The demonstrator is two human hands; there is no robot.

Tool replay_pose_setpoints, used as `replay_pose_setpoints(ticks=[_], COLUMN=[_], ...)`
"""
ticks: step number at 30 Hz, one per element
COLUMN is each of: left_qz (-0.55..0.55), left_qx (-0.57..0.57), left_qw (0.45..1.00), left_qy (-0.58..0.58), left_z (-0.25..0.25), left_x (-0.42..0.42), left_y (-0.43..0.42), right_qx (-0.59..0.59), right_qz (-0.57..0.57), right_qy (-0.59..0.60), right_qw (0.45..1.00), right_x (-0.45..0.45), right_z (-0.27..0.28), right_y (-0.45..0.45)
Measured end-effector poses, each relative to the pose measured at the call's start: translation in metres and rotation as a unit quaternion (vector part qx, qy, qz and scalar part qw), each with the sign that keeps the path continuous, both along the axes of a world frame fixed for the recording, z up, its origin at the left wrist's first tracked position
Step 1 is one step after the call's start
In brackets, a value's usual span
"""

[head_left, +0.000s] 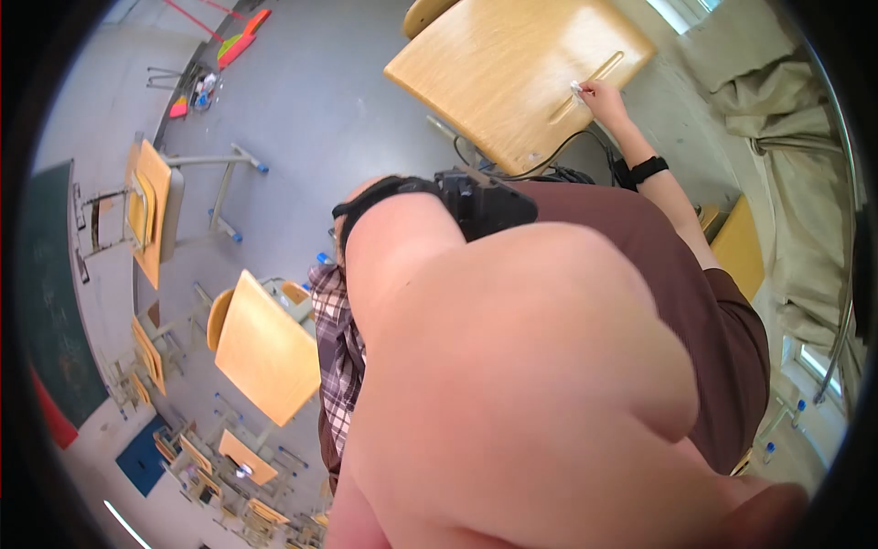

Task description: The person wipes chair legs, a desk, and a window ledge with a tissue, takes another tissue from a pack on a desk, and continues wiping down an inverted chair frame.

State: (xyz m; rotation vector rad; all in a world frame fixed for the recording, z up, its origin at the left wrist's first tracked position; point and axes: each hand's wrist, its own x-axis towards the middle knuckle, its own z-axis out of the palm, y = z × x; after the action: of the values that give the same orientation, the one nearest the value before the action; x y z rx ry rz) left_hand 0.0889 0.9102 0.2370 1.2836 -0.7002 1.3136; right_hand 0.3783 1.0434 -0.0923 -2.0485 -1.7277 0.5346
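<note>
My right hand (602, 99), with a black wristband (647, 169), reaches out to a light wooden desk (512, 69). Its fingers are pinched on a small white item (576, 87) beside the desk's long groove (599, 78). Very close to the camera, my left hand (521, 366) fills the lower middle as a large blurred shape; its fingers cannot be made out. Beyond it, a black strap with a black device (480, 203) is around the left wrist. A black cable (585, 137) runs by the desk's near edge.
More wooden desks (270, 348) and chairs stand at the left and lower left. A dark green board (59, 293) is on the far-left wall. A red broom (245, 38) lies at the upper left. Beige curtains (786, 137) hang at the right. Brown and plaid clothing (338, 366) shows around my arms.
</note>
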Motion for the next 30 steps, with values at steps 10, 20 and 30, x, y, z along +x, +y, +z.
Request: replay_pose_setpoints(ticks=[10,20,30], left_qz=[0.066,0.263,0.566], left_qx=[0.021,0.038,0.128], left_qw=[0.998,0.964,0.814], left_qy=[0.002,-0.003,0.031], left_z=[0.005,0.001,0.093], left_x=[-0.013,-0.059,-0.132], left_y=[0.030,0.092,0.157], right_qx=[-0.095,0.066,0.740], right_qz=[0.047,0.043,0.097], right_qy=[-0.030,-0.017,0.015], right_qw=[0.994,0.997,0.665], right_x=[-0.010,0.006,0.007], right_z=[-0.036,-0.012,0.400], right_y=[0.047,0.070,-0.074])
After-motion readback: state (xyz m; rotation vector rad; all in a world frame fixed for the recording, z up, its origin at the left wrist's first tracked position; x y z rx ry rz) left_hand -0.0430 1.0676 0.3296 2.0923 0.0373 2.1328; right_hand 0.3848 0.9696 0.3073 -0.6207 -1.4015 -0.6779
